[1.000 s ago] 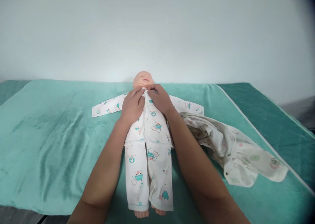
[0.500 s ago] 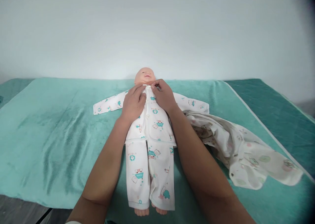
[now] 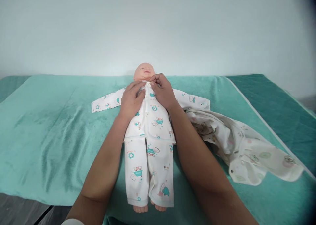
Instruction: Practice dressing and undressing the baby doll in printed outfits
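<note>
The white jacket lay on a doll's torso, its front edges meeting down the middle, with a small pale button visible partway along. Teal and pinkish-red pictures of little carts, round faces and flower shapes were scattered over the cloth, and a fine pale-teal stitched line edged the hem. Both long sleeves stretched outward, cuffs flat. Matching trousers continued below, the legs side by side, with bare toes showing past the cuffs.

The doll's bald head lay face up above the collar. The left hand rested on the jacket's chest, fingers bent toward the collar. The right hand reached the collar's other side, thumb and forefinger bent toward each other at its edge. Whether either hand gripped cloth could not be told.

Beside the jacket's right-hand sleeve lay a crumpled off-white garment with green and pink prints. Everything lay on a wrinkled green cover, bordered on the right by darker green cloth. A plain pale wall rose behind.
</note>
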The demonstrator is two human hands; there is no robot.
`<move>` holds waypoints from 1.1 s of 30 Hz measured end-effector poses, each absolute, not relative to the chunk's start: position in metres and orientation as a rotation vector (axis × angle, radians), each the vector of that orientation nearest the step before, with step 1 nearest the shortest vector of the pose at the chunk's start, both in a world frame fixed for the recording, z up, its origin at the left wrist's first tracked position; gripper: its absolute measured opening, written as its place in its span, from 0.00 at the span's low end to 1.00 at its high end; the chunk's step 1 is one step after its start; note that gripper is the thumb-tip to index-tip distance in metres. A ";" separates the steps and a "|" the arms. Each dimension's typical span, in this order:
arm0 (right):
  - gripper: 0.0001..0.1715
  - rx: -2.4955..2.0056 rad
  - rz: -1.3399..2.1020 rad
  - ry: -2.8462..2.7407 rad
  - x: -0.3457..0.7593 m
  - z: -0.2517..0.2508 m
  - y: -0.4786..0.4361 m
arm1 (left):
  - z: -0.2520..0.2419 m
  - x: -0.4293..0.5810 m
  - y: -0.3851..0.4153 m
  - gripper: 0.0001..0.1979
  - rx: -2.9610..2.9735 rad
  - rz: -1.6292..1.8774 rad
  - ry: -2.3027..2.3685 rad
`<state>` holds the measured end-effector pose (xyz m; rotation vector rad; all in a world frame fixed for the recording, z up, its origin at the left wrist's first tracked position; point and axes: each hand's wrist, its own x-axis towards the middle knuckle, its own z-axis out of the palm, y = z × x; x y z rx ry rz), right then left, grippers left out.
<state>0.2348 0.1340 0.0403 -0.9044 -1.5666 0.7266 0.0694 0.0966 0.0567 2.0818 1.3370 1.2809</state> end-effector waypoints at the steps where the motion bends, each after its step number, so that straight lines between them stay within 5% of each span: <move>1: 0.09 -0.906 0.731 -1.563 0.235 0.041 0.134 | 0.056 0.069 0.097 0.15 2.073 1.284 1.341; 33: 0.12 -0.991 0.783 -1.524 0.231 0.049 0.127 | 0.062 0.064 0.096 0.13 1.703 1.299 1.150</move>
